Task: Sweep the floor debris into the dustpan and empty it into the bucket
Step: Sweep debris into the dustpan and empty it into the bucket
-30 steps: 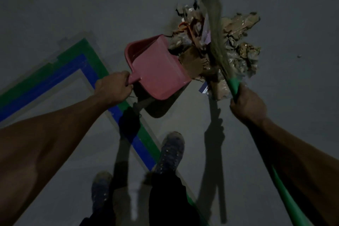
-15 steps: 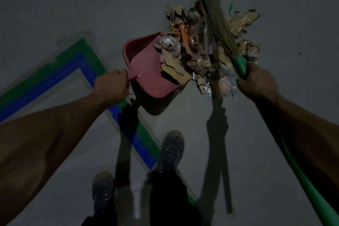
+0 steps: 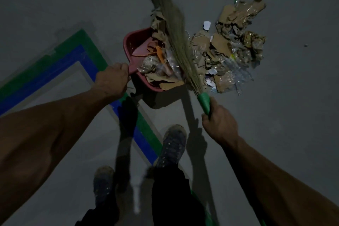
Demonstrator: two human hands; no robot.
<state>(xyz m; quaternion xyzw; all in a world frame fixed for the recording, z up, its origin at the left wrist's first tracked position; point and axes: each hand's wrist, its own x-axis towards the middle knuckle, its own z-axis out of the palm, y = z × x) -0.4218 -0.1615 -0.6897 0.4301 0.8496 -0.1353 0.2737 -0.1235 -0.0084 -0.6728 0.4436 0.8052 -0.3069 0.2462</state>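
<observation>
My left hand is curled round the handle of the pink dustpan, which sits just ahead of that hand with its mouth facing the pile. My right hand grips the green broom handle close to the collar; the broom bristles run forward and left from it, lying across the dustpan's open edge.

Debris, torn cardboard, crumpled plastic film and paper scraps, is split. Part of it lies in the pan, on the left-hand side of the bristles. The larger part lies on the floor ahead of my right hand, beyond the bristles. No bucket is in view.

Assessment: loading is under way, roughly a third done. To do it well, I would keep the pan's lip pressed flat to the floor, lift the bristles clear over the pile, set them down on its far side and draw toward the left hand in short strokes. Risk: the light film may spring back out, and cardboard overhanging the near lip may slide off when the pan is lifted.
</observation>
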